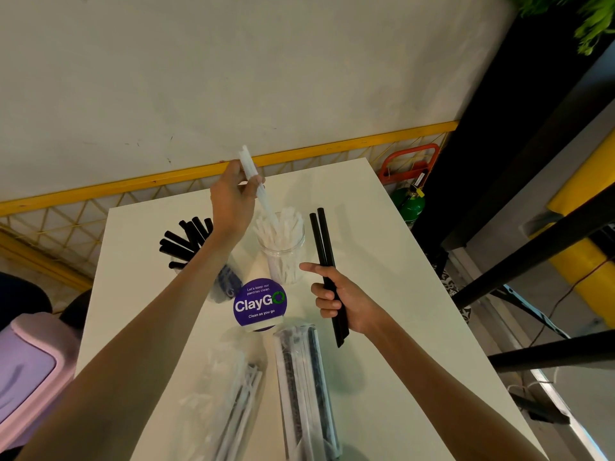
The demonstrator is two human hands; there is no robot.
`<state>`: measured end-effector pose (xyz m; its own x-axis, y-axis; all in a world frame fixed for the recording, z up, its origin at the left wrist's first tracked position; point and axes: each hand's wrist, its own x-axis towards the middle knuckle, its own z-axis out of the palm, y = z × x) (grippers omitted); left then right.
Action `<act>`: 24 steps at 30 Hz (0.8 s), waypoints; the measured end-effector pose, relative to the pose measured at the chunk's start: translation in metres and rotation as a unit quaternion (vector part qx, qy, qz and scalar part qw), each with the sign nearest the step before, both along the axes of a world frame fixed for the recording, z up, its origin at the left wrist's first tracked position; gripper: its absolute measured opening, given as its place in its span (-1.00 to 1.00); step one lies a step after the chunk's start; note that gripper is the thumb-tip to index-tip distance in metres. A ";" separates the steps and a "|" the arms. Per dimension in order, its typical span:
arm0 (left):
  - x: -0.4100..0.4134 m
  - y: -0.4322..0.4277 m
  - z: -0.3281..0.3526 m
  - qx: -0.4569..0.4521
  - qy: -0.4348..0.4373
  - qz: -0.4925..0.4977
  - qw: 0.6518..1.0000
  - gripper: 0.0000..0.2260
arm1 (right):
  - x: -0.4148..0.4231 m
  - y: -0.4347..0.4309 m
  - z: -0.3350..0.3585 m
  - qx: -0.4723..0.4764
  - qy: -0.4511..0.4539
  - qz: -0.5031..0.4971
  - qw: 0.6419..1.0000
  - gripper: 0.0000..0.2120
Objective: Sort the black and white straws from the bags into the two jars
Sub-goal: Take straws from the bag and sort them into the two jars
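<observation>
White surface (382, 261), pushed up to a pale wall with a yellow rail, carries everything. The left grip (233, 202) has thumb and fingers curled round a tilted bunch of white straws (250, 171). The bunch's lower ends reach into the mouth of the clear jar (283, 257) just below. The straws blur together, so their number cannot be told. The right grip (336, 302) is closed round two black straws (323, 247) with the forefinger sticking out, just right of that jar.

The clear jar is packed with upright white straws. The second jar (228, 282), to its left, is mostly hidden behind the left forearm. Only the black straw tops (183, 239) fanning out of it show clearly. A purple ClayGo sticker (260, 304) lies in front of the jars. Nearer the person, the left bag (229, 404) and the right bag (304, 377) lie side by side, both cut off by the lower edge. Each holds black and white straws mixed, though glare on the plastic makes them hard to count.
</observation>
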<state>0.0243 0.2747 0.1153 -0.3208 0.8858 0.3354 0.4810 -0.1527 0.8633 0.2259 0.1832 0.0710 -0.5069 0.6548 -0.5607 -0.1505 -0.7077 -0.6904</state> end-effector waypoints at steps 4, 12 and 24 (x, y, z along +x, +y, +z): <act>0.012 -0.008 -0.007 0.022 0.100 -0.042 0.994 -0.68 | -0.002 0.000 0.000 0.000 -0.003 0.003 1.000 -0.75; 0.028 -0.036 -0.034 0.012 0.252 -0.102 0.962 -0.49 | -0.008 -0.003 0.001 0.004 0.005 0.011 1.000 -0.70; 0.021 -0.048 -0.091 0.031 0.434 -0.055 0.899 -0.65 | -0.011 -0.005 -0.001 0.016 0.006 0.004 1.000 -0.68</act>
<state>0.0456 0.2269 0.0239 0.1738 0.8672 0.4667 0.9480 -0.2756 0.1590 0.2150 0.1778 0.0704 -0.5185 0.6681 -0.5336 -0.1533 -0.6866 -0.7107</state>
